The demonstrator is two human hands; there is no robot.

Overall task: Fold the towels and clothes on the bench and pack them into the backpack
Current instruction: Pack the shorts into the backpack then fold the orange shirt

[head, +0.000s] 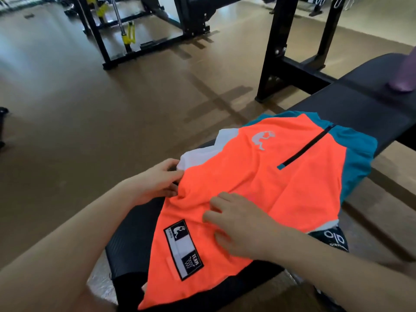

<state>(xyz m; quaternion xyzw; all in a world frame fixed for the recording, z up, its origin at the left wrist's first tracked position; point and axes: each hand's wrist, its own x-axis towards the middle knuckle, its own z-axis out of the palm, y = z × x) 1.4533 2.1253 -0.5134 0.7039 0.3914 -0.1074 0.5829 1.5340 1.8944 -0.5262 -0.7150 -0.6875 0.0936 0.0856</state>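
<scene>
The orange shirt (258, 183) lies spread across the narrow counter (369, 111), its hem overhanging the near edge; the left hand (157, 179) has its grip pinched on the side edge, the right hand (238, 224) presses flat, fingers apart; slick fabric may slide off or fold crooked.

Bench (371, 109) runs lower left to upper right of frame. Shirt (258, 188) lies on it at centre, over other garments (202, 152) poking out at its upper-left edge. Left hand (155, 181) at shirt's left edge, right hand (238, 224) on top, lower centre. Rack frame (283, 52) behind bench, upper right.
</scene>
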